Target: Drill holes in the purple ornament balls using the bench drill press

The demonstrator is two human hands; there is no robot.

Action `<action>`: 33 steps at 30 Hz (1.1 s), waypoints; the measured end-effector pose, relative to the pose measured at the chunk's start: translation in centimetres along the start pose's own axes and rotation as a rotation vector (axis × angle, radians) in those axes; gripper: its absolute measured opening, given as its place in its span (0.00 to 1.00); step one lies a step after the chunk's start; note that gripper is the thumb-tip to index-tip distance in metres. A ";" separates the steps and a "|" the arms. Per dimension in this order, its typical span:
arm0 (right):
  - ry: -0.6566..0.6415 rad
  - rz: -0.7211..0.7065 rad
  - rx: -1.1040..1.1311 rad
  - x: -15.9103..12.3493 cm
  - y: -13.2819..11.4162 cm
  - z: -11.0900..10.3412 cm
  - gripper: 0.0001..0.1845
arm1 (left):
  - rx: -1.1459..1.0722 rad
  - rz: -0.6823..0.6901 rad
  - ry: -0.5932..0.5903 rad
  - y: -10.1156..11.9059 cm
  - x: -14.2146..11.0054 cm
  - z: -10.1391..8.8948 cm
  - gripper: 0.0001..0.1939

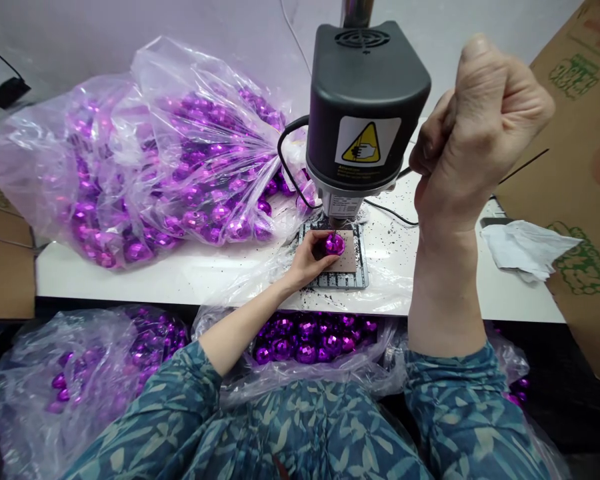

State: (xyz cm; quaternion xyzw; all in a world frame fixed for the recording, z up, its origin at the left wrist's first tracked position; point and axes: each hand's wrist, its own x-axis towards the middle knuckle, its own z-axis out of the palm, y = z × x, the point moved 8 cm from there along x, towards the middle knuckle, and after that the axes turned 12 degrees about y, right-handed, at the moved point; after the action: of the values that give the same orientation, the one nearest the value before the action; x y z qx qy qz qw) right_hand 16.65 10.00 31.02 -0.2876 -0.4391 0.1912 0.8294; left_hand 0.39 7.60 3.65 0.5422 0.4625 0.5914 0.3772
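My left hand (310,259) pinches a shiny purple faceted ball (335,244) between thumb and fingers. The ball rests on a square brown board (349,257) on the slotted metal base (363,277) of a drill press (367,100), directly under its chuck. The black motor head hides the bit's upper part. To the right of the machine, my right hand (480,127) is raised with its fingers closed in a fist; whatever it grips is hidden. A thin dark rod (525,165) shows behind that wrist.
A large clear bag (180,153) full of purple balls lies on the white table (130,273) to the left. Another open bag (305,340) of balls sits below the table edge. Cardboard boxes (570,200) stand at right; crumpled white paper (527,247) lies nearby. Dark shavings surround the base.
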 end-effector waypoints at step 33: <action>-0.017 -0.643 0.223 -8.1 -1.4 -5.6 0.23 | -0.113 -0.005 0.008 -0.3 -0.1 -0.1 0.29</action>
State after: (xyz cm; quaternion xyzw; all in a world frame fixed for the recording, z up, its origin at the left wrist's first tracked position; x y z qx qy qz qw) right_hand 17.05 2.62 24.38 -0.0403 -0.4907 -0.0307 0.8698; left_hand 0.30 7.55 3.27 0.5167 0.4311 0.6177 0.4070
